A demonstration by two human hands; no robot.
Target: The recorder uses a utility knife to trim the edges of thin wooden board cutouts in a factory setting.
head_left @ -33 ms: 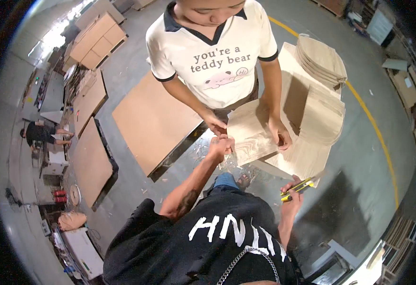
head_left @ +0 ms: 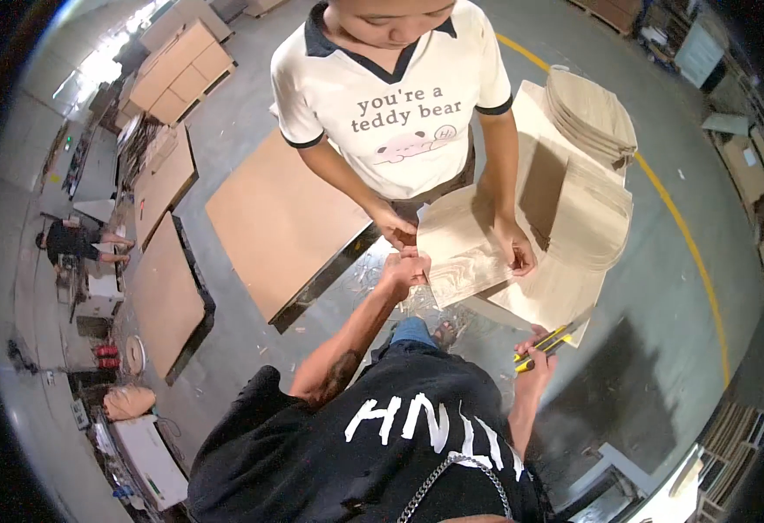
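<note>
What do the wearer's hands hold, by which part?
Right hand: utility knife, by its handle. Left hand: at left edge of the wooden panel; grip unclear.

Head view: left fisheye of a head-worn pair, directed downward.
The lens looks steeply down over the wearer's black shirt (head_left: 382,462), nearest at the lower edge. The left hand (head_left: 406,269) lies farther out, near centre; the right hand (head_left: 539,364) lies lower right. A co-worker (head_left: 390,122) stands opposite, cropped by the upper edge. Coverage spans the floor (head_left: 669,305), bending straight edges toward the rim.
</note>
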